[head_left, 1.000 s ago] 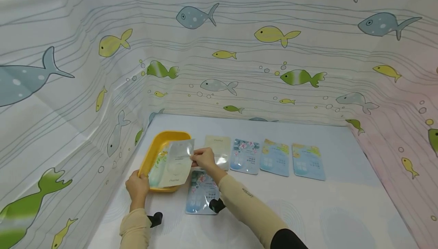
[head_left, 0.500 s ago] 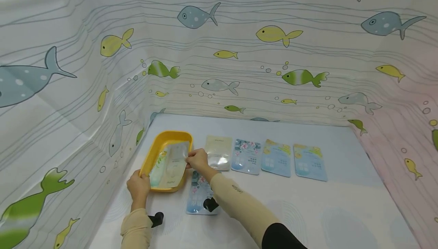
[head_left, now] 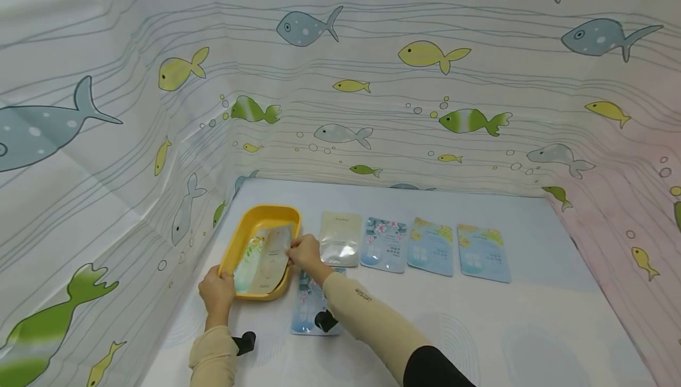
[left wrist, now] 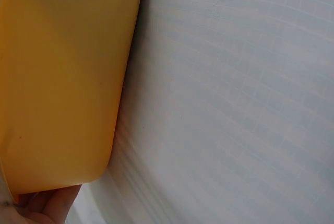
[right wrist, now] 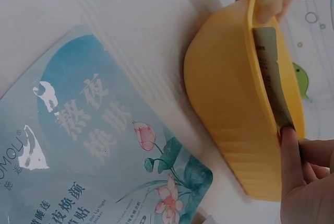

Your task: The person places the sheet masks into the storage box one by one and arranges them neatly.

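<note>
My left hand (head_left: 217, 292) grips the near left rim of a yellow plastic tray (head_left: 230, 251). The left wrist view shows its fingers (left wrist: 42, 205) against the tray's wall (left wrist: 68, 78). A cream sheet-mask packet (head_left: 274, 254) lies partly inside the tray, leaning by its right wall. My right hand (head_left: 305, 254) pinches that packet's right edge at the tray's rim, with thumb and fingers also visible in the right wrist view (right wrist: 308, 177). Beside the cream packet, a green-and-white packet with leaves (head_left: 249, 264) lies in the tray, partly covered.
Right of the tray, a row holds another cream packet (head_left: 340, 238), a blue floral packet (head_left: 384, 244) and two blue-and-yellow packets (head_left: 430, 246). Nearer me lies a blue lotus packet (right wrist: 104, 130), partly under my right forearm in the head view. Fish-printed sheeting (head_left: 372, 103) surrounds the table.
The cream packet has come down from above the tray to rest lower inside it. My right hand has moved slightly left with it, while my left hand stays on the rim.
</note>
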`<move>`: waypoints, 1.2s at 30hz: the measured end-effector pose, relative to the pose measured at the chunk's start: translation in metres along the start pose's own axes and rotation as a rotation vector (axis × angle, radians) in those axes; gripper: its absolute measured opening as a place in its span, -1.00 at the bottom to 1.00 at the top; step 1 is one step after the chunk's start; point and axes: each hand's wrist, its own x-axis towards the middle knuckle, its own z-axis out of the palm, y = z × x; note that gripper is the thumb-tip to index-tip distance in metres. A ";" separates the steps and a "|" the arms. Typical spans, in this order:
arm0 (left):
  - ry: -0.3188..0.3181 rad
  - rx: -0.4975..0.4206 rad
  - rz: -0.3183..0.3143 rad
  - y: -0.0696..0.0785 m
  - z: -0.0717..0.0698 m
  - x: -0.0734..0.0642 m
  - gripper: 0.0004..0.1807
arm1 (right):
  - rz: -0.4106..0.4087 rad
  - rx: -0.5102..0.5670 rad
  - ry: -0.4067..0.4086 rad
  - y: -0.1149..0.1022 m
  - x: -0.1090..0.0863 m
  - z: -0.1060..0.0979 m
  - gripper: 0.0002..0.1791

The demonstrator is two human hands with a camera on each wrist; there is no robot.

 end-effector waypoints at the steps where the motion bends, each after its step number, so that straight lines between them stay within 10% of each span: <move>1: -0.001 0.001 -0.002 0.000 0.000 0.000 -0.69 | -0.005 -0.016 0.001 0.000 0.000 0.000 -0.85; 6: 0.001 -0.002 -0.006 0.001 0.001 0.000 -0.68 | -0.047 -0.099 -0.001 0.001 0.001 0.001 -0.96; 19: -0.024 -0.001 -0.023 0.003 0.000 0.000 -0.67 | -0.111 -0.238 -0.029 0.001 0.004 0.002 -0.42; 36: -0.035 0.007 -0.067 0.004 0.001 0.000 -0.66 | -0.188 -0.288 0.034 0.003 -0.007 0.004 -0.94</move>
